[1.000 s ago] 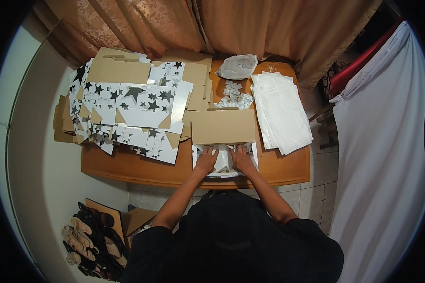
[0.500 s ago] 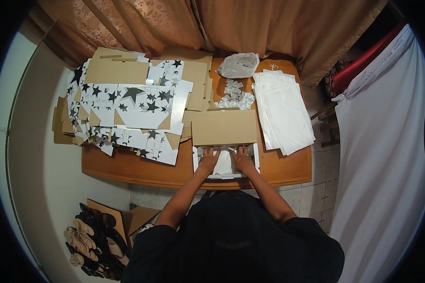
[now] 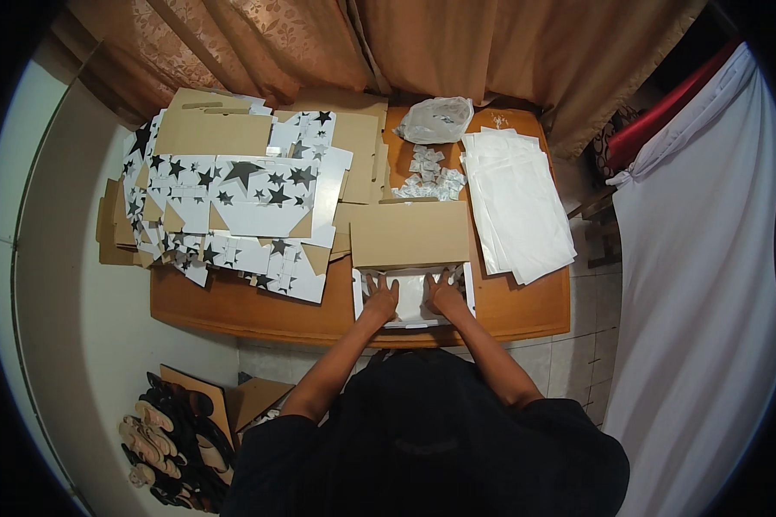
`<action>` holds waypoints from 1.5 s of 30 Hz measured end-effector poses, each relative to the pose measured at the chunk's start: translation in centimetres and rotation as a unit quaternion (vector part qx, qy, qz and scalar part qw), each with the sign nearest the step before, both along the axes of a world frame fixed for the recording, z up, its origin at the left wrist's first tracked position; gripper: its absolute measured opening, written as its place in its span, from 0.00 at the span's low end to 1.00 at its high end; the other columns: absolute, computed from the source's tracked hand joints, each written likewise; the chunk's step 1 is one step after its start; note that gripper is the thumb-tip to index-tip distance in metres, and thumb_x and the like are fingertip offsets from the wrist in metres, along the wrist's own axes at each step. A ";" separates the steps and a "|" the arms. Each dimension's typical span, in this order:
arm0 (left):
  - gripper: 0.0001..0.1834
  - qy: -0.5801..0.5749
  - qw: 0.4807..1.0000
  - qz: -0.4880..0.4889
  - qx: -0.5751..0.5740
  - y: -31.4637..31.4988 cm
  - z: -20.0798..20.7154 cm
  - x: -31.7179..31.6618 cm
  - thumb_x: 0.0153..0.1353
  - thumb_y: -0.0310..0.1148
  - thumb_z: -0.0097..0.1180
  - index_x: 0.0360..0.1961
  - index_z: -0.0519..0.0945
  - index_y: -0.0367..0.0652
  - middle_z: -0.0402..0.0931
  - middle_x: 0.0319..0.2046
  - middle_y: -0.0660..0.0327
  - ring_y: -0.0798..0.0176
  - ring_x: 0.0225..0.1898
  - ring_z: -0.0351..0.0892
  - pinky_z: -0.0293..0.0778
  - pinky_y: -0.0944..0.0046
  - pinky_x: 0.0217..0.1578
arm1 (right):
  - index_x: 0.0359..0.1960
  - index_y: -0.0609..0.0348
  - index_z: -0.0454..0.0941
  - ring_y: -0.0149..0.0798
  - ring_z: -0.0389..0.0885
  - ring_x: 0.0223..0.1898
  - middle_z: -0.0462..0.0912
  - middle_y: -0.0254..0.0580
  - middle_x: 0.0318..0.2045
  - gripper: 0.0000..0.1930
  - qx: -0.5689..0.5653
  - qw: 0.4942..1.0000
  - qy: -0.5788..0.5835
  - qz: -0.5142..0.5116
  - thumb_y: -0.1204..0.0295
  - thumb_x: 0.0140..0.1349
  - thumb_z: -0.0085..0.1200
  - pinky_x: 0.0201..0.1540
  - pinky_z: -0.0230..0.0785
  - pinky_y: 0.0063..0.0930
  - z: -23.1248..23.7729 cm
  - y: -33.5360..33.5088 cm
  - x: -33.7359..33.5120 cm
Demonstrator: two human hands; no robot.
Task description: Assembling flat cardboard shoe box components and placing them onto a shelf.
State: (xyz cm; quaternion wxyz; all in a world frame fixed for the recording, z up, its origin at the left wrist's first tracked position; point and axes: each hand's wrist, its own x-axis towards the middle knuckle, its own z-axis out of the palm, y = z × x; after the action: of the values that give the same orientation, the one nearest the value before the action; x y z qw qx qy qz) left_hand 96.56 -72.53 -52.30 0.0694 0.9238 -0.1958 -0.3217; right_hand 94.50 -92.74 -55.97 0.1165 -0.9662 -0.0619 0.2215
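Since a second ago both hands have slid apart inside the white box [image 3: 412, 297] at the table's [image 3: 259, 310] near edge, left hand [image 3: 379, 302] and right hand [image 3: 444, 295] now lying flat and open, gripping nothing, palms pressing its sheet lining down, brown lid [image 3: 409, 233] standing open behind

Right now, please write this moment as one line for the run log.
left hand: flat inside white box | right hand: flat inside same box | box lid: open, brown | white sheets: right of box | star-printed flats: left
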 end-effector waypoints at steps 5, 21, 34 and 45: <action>0.46 0.010 0.999 0.015 -0.041 1.2 -2.2 -0.3 0.50 0.20 0.67 0.70 0.58 0.39 0.49 0.68 0.29 0.10 0.67 0.47 0.65 0.31 0.64 | 0.66 0.74 0.62 0.76 0.69 0.60 0.64 0.91 0.56 0.32 -0.013 0.998 -0.042 0.049 0.69 0.62 0.53 0.53 0.72 0.67 -0.2 0.0 -0.2; 0.62 -0.085 0.996 -0.013 -0.012 0.5 -2.7 0.0 0.37 0.26 0.80 0.73 0.55 0.49 0.54 0.68 0.32 0.21 0.67 0.58 0.80 0.42 0.54 | 0.72 0.73 0.56 0.69 0.58 0.69 0.66 0.73 0.65 0.32 -0.093 0.994 -0.014 0.058 0.69 0.68 0.45 0.65 0.54 0.70 -0.4 1.1 -0.4; 0.20 0.056 0.920 0.125 -0.368 3.3 3.8 0.4 0.64 0.35 0.63 0.52 0.80 0.33 0.81 0.49 0.45 0.47 0.49 0.84 0.79 0.54 0.49 | 0.56 0.63 0.73 0.70 0.78 0.51 0.76 0.64 0.55 0.18 0.157 0.987 -0.013 -0.019 0.71 0.67 0.49 0.52 0.76 0.54 6.6 -0.4 0.2; 0.16 -0.137 0.924 0.286 -0.214 9.4 3.9 -3.4 0.65 0.35 0.57 0.39 0.81 0.28 0.83 0.32 0.41 0.43 0.35 0.85 0.77 0.50 0.36 | 0.61 0.63 0.72 0.68 0.79 0.49 0.81 0.67 0.48 0.19 0.211 0.914 -0.198 -0.283 0.70 0.71 0.47 0.53 0.69 0.55 8.3 -5.6 -2.6</action>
State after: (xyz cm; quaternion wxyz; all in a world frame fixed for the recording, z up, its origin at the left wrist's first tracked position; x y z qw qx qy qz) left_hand 93.11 -63.11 -48.37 0.3270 0.9387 0.0048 -0.1087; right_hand 91.87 -98.38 -47.65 0.3605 -0.9205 0.1466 -0.0352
